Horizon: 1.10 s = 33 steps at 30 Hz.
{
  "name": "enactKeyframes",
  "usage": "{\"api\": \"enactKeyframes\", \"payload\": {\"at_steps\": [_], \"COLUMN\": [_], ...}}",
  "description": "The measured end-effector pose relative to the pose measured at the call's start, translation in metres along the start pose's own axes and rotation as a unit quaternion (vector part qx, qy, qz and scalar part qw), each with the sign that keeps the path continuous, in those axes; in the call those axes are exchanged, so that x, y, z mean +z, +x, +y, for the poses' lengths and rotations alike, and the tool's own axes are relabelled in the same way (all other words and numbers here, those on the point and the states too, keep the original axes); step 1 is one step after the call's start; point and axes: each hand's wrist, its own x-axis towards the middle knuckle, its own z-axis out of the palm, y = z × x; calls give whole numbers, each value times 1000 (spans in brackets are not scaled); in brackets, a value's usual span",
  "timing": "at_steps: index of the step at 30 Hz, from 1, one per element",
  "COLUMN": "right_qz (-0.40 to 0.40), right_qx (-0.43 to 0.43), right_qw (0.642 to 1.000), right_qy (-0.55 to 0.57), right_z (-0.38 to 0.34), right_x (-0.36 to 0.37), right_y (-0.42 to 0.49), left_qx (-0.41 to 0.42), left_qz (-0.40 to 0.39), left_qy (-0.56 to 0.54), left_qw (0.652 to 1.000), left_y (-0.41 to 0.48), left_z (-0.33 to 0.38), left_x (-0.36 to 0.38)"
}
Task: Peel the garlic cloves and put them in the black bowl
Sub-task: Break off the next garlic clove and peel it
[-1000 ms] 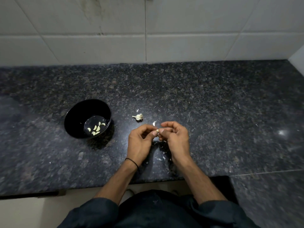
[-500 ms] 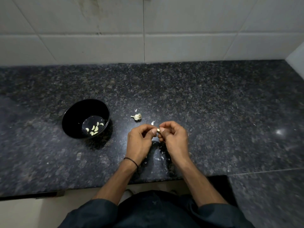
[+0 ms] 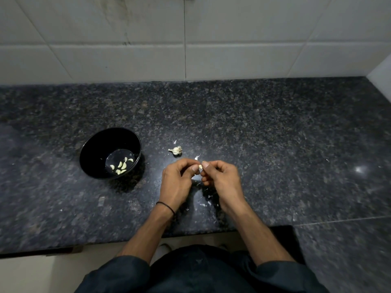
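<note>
Both my hands meet over the dark granite counter [image 3: 275,127]. My left hand [image 3: 176,183] and my right hand [image 3: 222,179] pinch one small pale garlic clove [image 3: 200,166] between their fingertips. A strip of its skin hangs just below the clove. The black bowl [image 3: 93,144] stands to the left of my hands, with several peeled cloves [image 3: 121,166] in its bottom. What is left of the garlic bulb [image 3: 176,150] lies on the counter just beyond my left hand.
Bits of white garlic skin [image 3: 204,205] lie scattered on the counter under and between my wrists, and one flake [image 3: 175,142] lies behind the bulb. A white tiled wall [image 3: 190,39] closes the back. The counter's front edge runs below my forearms.
The hands have stayed together on the clove, with only small finger shifts. The view has drifted slightly.
</note>
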Motion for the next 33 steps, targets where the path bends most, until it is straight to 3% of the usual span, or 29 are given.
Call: {"api": "enactKeyframes", "payload": {"at_steps": [8,13,23,33], "right_qz": [44,52,68,34], "right_qx": [-65,-97,-84,-111], "right_qw": [980,966,973,972], "right_qy": [-181,-232,-204,-202], "right_z": [9,8,10,4], "right_x": [5,4,-2,0], "right_y": [2,1,5,1], "left_qx": [-35,-71,-72,-11], "left_qz": [-29,-45,-44,-19], "left_qy": [-116,-179,-157,-51], "left_qw": [992,980,984,998], "left_y": [-3,-4,-3,-2], "left_z": [4,3,-3,-3], "left_x": [4,3,1,2]}}
